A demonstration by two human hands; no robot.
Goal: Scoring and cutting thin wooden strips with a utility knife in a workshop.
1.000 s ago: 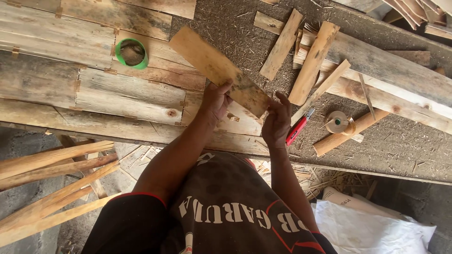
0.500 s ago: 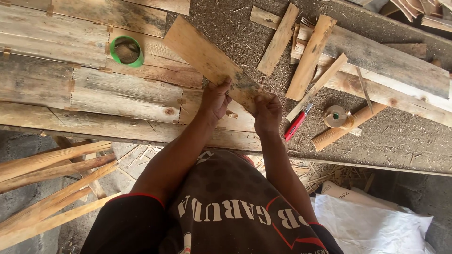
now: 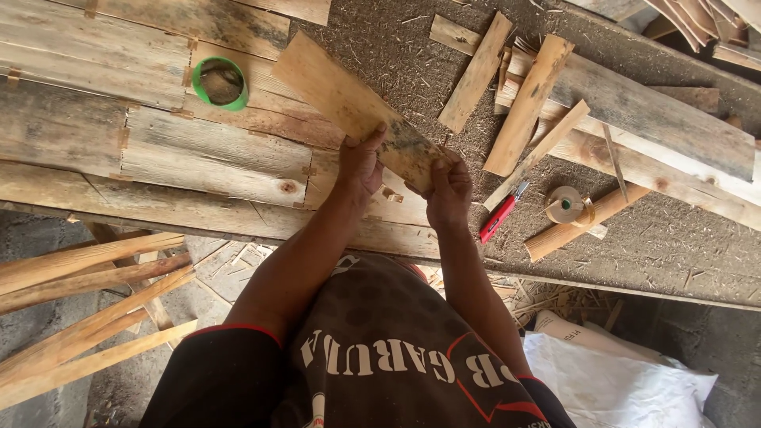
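At centre frame, the left hand (image 3: 361, 162) and right hand (image 3: 449, 186) both grasp the near end of a wooden board (image 3: 349, 107), which slants toward the upper left above the counter (image 3: 158, 166). Right: a red knife (image 3: 499, 218); farther upper left, a green tape ring (image 3: 220, 82).

The sawdust-strewn workbench (image 3: 396, 63) carries weathered planks (image 3: 158, 150), a green tape ring (image 3: 220, 82) and a red cutter (image 3: 499, 218).
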